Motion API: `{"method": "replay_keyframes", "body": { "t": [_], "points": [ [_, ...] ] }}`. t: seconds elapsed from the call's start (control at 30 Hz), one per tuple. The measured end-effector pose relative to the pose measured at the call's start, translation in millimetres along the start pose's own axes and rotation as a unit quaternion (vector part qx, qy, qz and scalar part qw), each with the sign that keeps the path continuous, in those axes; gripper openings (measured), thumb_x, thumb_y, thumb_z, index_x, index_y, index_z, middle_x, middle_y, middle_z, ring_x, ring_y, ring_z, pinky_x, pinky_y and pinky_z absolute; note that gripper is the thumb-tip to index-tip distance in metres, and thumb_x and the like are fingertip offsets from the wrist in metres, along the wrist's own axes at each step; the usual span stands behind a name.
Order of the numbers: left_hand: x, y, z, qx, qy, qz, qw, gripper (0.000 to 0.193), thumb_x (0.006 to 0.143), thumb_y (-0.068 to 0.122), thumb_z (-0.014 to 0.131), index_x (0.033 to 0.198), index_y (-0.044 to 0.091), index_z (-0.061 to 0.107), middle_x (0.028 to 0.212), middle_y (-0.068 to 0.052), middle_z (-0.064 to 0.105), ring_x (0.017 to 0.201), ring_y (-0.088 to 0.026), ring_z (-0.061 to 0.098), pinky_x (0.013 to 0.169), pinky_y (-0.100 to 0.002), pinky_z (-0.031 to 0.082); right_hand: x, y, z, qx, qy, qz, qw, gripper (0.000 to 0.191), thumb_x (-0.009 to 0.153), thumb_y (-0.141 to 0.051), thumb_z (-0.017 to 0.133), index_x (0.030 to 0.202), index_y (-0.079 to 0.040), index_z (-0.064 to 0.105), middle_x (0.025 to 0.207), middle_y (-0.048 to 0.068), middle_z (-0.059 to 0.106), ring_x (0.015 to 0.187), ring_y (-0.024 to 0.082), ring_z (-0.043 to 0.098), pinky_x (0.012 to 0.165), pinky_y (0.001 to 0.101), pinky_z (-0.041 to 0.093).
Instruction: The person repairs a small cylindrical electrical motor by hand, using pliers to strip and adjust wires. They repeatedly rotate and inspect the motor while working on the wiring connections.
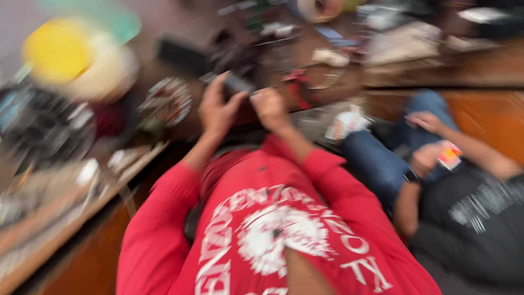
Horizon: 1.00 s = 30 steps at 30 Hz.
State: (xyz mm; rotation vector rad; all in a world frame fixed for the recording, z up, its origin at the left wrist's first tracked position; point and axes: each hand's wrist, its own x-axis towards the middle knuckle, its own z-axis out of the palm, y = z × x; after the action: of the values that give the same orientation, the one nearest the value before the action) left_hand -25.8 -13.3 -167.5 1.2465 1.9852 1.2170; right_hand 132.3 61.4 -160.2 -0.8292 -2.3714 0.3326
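a blurred view looking down a red printed shirt (273,240) at two raised hands. the left hand (217,109) and the right hand (270,106) are meeting around one small dark object (236,83), lifted close above the counter (65,229), seemingly so both hands can be working on it together. the left hand's fingers are curling around it; the right hand is pinching at its near end, though blur is hiding how tightly. the cluttered counter is holding one yellow round lid (57,50) far left, one round ring of small metal parts (166,101) just beside the left hand, and a tape roll (319,8) at the back. to the right, another person in blue jeans (382,158) is sitting, holding one small red and white packet (449,154).
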Motion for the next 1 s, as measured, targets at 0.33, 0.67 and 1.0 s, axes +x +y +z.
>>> {"method": "replay_keyframes", "body": {
  "t": [0.33, 0.67, 1.0],
  "points": [
    [-7, -7, 12, -0.018, -0.012, -0.03, 0.999, 0.069, 0.088, 0.032, 0.087, 0.146, 0.01, 0.056, 0.132, -0.02, 0.067, 0.119, -0.035, 0.067, 0.101, -0.044, 0.052, 10, -14, -20, 0.589, -0.073, 0.528, 0.607, 0.033, 0.106, -0.035, 0.054, 0.088, -0.009, 0.065, 0.072, 0.001, 0.061, 0.054, 0.012, 0.058, 0.046, 0.0289, 0.049],
    [-3, -3, 17, 0.002, -0.017, -0.018, 1.0, 0.067, 0.088, 0.032, 0.085, 0.144, 0.009, 0.056, 0.131, -0.022, 0.067, 0.117, -0.039, 0.066, 0.099, -0.045, 0.052, 4, -10, -18, 0.598, -0.053, 0.587, 0.542, 0.04, 0.106, -0.038, 0.055, 0.083, -0.006, 0.063, 0.065, 0.002, 0.055, 0.047, 0.012, 0.052, 0.039, 0.0276, 0.041],
    [4, 16, 7, 0.005, 0.006, -0.008, 1.0, 0.068, 0.084, 0.038, 0.083, 0.141, 0.01, 0.058, 0.129, -0.023, 0.067, 0.116, -0.04, 0.066, 0.097, -0.046, 0.052, 5, -10, -19, 0.503, -0.097, 0.565, 0.646, 0.043, 0.101, -0.046, 0.054, 0.089, -0.008, 0.069, 0.072, 0.0, 0.064, 0.054, 0.01, 0.059, 0.046, 0.0266, 0.048]
  ]
}}
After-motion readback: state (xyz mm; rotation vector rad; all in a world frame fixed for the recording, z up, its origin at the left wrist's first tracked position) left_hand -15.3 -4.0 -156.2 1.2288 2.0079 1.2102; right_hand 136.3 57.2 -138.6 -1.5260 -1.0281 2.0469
